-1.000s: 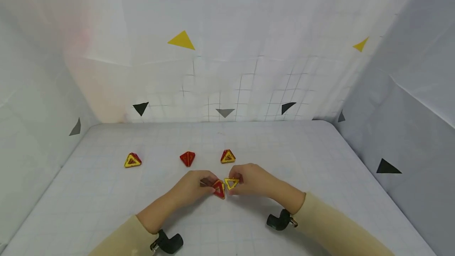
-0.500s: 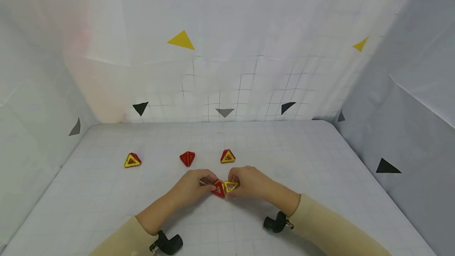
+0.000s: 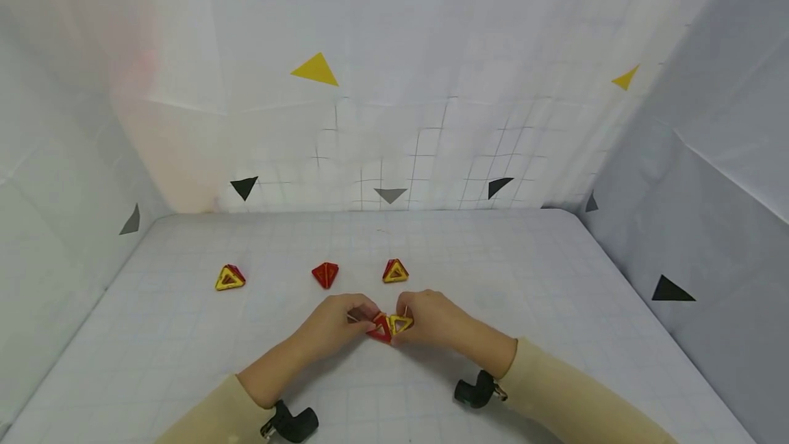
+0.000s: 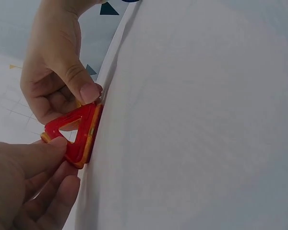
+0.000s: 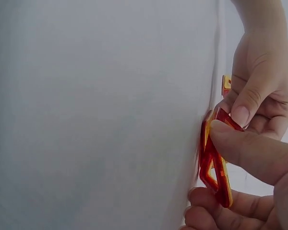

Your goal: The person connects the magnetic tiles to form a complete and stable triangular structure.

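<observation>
My left hand (image 3: 335,324) pinches a red triangular magnetic tile (image 3: 383,338) between thumb and fingers, low over the white table. From the right, my right hand (image 3: 434,321) pinches a yellow triangular magnetic tile (image 3: 401,318), its edge against the red one. In the left wrist view the red tile (image 4: 89,115) has an open centre and an orange edge along its side; my left thumb (image 4: 48,151) lies on one corner. Red and orange-yellow tiles (image 5: 222,184) meet at an angle under my right thumb in the right wrist view. Fingers partly hide the joined pieces.
Farther back on the white table (image 3: 493,259) stand a yellow-and-red pyramid (image 3: 235,284) at the left, a red pyramid (image 3: 324,274) in the middle and another yellow-and-red pyramid (image 3: 395,279) behind my hands. White sheets with triangle marks enclose the back and sides.
My right hand has moved slightly left and down, bringing the yellow tile from a small gap into contact with the red one. The red tile has tilted a little; the left hand has barely moved.
</observation>
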`<state>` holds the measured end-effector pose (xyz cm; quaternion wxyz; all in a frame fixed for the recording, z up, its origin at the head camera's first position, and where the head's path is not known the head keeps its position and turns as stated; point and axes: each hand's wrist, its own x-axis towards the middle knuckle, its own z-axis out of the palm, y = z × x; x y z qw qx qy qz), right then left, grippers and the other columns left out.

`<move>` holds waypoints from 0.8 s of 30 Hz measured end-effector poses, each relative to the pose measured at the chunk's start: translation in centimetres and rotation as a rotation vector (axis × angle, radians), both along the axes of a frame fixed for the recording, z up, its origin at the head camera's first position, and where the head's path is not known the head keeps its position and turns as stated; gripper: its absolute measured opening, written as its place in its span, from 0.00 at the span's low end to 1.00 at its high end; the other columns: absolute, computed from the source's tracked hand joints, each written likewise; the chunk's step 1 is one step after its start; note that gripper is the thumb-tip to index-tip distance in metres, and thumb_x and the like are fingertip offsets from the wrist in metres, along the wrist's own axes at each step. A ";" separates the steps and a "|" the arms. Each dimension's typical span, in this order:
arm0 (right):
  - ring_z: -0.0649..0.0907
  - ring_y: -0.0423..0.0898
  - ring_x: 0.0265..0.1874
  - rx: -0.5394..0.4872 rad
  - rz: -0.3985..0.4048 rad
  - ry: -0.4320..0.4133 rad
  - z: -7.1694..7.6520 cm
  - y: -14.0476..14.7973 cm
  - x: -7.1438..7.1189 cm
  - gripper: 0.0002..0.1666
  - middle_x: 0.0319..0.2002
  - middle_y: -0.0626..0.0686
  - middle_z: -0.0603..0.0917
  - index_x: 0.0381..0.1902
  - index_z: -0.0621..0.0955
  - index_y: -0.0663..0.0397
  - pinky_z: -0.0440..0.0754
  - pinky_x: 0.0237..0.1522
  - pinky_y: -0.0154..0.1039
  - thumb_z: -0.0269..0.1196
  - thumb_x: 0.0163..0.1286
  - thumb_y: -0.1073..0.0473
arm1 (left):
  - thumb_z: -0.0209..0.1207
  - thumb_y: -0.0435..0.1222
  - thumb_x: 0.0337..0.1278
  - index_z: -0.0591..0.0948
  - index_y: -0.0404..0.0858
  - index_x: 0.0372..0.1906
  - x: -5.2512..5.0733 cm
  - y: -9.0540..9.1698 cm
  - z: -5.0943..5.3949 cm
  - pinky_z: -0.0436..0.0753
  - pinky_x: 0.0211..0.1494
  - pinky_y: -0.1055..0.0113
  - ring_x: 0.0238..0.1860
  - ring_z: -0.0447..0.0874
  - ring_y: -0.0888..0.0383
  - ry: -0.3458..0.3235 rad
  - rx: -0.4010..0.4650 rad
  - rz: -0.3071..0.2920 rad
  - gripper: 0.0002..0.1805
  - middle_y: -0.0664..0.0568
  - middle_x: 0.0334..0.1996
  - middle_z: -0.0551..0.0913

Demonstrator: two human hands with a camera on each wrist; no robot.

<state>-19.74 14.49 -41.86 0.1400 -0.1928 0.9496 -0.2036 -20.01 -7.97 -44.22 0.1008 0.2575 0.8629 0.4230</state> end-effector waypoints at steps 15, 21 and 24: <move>0.83 0.36 0.34 -0.247 0.086 -0.114 -0.5 1.2 -0.8 0.16 0.34 0.40 0.86 0.43 0.84 0.49 0.82 0.41 0.35 0.76 0.57 0.59 | 0.66 0.33 0.62 0.85 0.49 0.43 0.1 -0.2 -0.2 0.81 0.51 0.62 0.43 0.84 0.66 0.025 0.000 -0.018 0.08 0.65 0.38 0.86; 0.84 0.38 0.35 -0.340 0.094 -0.148 -0.6 1.3 -1.0 0.15 0.35 0.42 0.86 0.43 0.85 0.52 0.83 0.39 0.34 0.76 0.58 0.62 | 0.67 0.32 0.61 0.86 0.47 0.45 0.1 -0.3 -0.2 0.82 0.52 0.59 0.45 0.85 0.63 0.024 -0.004 -0.036 0.10 0.63 0.39 0.87; 0.84 0.39 0.34 -0.358 0.086 -0.153 -0.6 1.3 -1.0 0.15 0.34 0.42 0.86 0.43 0.85 0.51 0.83 0.37 0.34 0.76 0.58 0.61 | 0.67 0.31 0.60 0.86 0.46 0.46 0.0 -0.4 -0.2 0.82 0.53 0.59 0.45 0.85 0.63 0.019 0.001 -0.046 0.11 0.62 0.39 0.87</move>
